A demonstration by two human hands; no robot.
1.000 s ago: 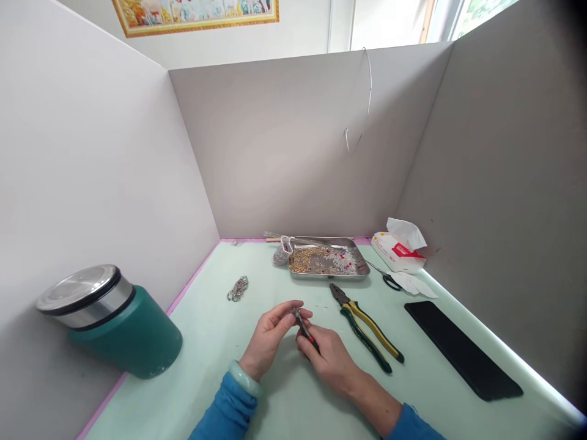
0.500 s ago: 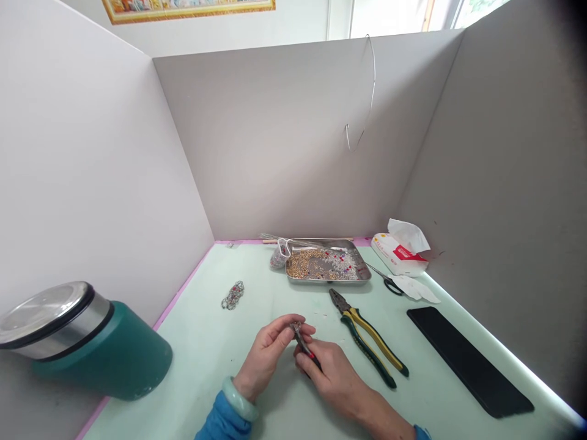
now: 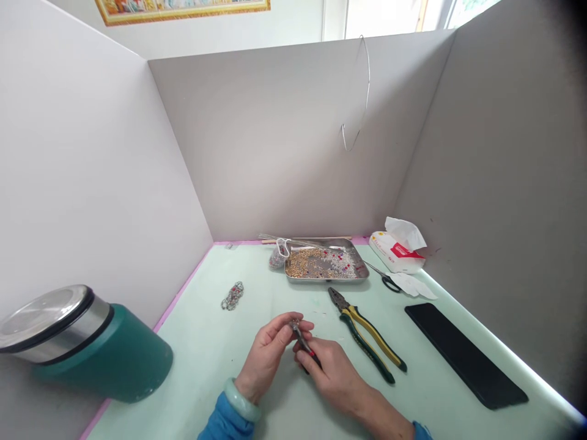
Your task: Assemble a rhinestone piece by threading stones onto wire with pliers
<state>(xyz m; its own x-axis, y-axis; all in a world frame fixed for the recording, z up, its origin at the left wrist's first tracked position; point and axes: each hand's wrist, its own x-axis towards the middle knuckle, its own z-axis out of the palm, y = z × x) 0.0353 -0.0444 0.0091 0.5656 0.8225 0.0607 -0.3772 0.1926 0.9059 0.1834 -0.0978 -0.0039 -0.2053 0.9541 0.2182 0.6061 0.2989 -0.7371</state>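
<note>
Small pliers (image 3: 302,343) with dark, red-marked handles are in my right hand (image 3: 332,374), its fingers wrapped round them. Their tip meets a tiny beaded piece (image 3: 296,322) pinched in the fingers of my left hand (image 3: 270,348); its details are too small to make out. To the left on the table lies a small heap of beaded chain (image 3: 232,296). Large pliers (image 3: 367,336) with green and yellow handles rest to the right of my hands. Behind them stands a metal tray (image 3: 328,280) of gold, clear and red beads.
A green tumbler (image 3: 110,354) lies at the left. At the back are a beaded pouch (image 3: 277,258), scissors (image 3: 391,283), a tissue pack (image 3: 397,252) and a loose tissue (image 3: 415,285). A black slab (image 3: 465,354) lies right. Wire (image 3: 368,79) hangs on the grey back panel (image 3: 275,140).
The whole view has shifted slightly. Both hands keep nearly the same pose around the small pliers and the beaded piece.
</note>
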